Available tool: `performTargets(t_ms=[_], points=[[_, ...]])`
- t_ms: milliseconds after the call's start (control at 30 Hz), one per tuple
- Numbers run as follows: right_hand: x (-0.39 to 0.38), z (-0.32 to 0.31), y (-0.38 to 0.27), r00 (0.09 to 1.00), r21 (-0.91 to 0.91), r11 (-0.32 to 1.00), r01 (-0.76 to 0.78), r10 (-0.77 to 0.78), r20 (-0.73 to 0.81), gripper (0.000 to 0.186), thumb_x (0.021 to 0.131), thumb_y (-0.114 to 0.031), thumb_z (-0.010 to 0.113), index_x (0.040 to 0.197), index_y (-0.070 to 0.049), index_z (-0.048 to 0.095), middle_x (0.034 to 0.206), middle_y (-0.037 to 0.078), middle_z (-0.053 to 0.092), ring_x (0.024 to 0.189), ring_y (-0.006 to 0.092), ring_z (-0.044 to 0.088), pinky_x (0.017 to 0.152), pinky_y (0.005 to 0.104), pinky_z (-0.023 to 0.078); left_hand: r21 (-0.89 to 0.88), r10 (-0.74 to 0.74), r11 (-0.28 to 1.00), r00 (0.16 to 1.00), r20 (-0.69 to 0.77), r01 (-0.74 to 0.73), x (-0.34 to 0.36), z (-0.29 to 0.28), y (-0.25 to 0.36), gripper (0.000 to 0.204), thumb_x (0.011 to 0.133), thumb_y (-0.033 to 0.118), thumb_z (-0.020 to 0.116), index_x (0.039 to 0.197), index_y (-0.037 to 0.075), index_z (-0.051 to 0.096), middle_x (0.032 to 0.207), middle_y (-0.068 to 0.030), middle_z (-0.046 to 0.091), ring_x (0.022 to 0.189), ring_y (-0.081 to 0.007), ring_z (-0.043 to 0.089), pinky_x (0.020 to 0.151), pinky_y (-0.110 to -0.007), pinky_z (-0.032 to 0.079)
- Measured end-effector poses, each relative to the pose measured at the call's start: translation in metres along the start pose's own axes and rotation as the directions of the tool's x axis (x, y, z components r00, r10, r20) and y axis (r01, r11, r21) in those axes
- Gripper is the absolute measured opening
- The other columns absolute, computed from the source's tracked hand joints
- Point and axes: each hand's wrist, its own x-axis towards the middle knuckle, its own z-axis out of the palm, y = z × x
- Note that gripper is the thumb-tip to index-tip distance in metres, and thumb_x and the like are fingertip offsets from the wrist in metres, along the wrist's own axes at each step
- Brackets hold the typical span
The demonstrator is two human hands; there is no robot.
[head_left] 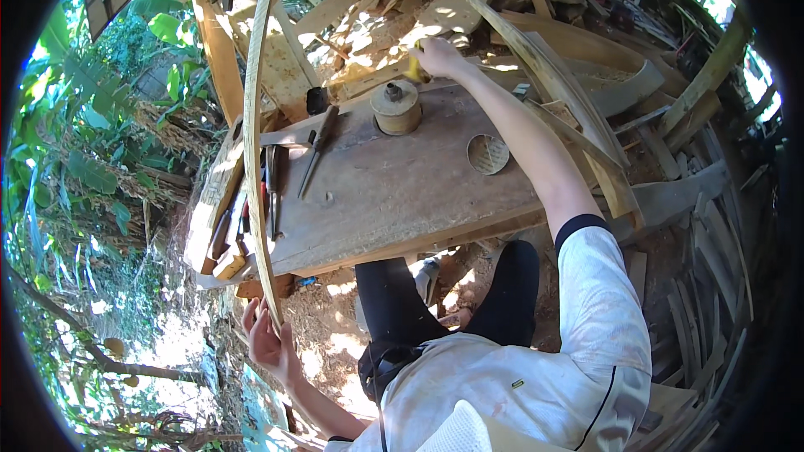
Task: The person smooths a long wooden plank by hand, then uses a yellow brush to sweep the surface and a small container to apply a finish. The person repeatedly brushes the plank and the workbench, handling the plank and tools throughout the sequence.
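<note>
A long, thin, bent wooden strip (252,109) rises along the left end of the workbench. My left hand (272,347) is around its lower end, thumb on one side and fingers on the other. At the bench's far edge my right hand (440,59) is closed on a small yellow object (415,65), whose kind is too small to make out. Nearest to that hand on the bench stands a round wooden pot-like piece (395,109) with a dark knob on top. A shallow round dish or lid (487,154) lies under my right forearm.
On the thick wooden workbench (394,201) lies a file-like tool (318,151), with several hand tools (272,188) and a wooden block (229,261) at its left end. Long boards (561,92) lean at the right. Scrap wood (444,0) is piled beyond; plants (92,117) grow at left.
</note>
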Motion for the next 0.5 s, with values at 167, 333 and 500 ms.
performTargets(t_ms=[167, 333, 500], points=[[0.005, 0.0, 0.003, 0.998, 0.069, 0.997, -0.028, 0.024, 0.053, 0.045, 0.099, -0.042, 0.059, 0.104, 0.0, 0.074, 0.103, 0.023, 0.075, 0.1, 0.0395, 0.072, 0.087, 0.049, 0.056, -0.044, -0.023, 0.999, 1.0, -0.002, 0.023, 0.001, 0.004, -0.001, 0.041, 0.09, 0.002, 0.075, 0.128, -0.005, 0.063, 0.148, -0.0224, 0.046, 0.132, -0.0409, 0.056, 0.107, -0.045, 0.051], [0.007, 0.02, -0.052, 0.999, -0.17, 0.985, 0.025, -0.018, 0.039, 0.04, 0.099, -0.037, 0.057, 0.102, -0.001, 0.076, 0.103, 0.021, 0.076, 0.098, 0.0371, 0.073, 0.088, 0.0494, 0.056, -0.054, 0.011, 0.998, 1.0, 0.003, -0.011, 0.002, 0.004, -0.004, 0.039, 0.089, 0.001, 0.075, 0.126, -0.005, 0.064, 0.147, -0.0231, 0.046, 0.131, -0.0423, 0.057, 0.104, -0.044, 0.053], [0.025, 0.043, -0.09, 0.992, -0.158, 0.981, 0.109, -0.099, 0.073, 0.036, 0.096, -0.03, 0.056, 0.098, 0.0, 0.076, 0.103, 0.021, 0.075, 0.098, 0.0376, 0.073, 0.088, 0.0504, 0.057, -0.047, -0.018, 0.999, 1.0, -0.016, 0.017, 0.001, 0.006, 0.0, 0.037, 0.089, 0.0, 0.075, 0.124, -0.001, 0.066, 0.144, -0.0232, 0.047, 0.131, -0.0448, 0.057, 0.105, -0.046, 0.052]])
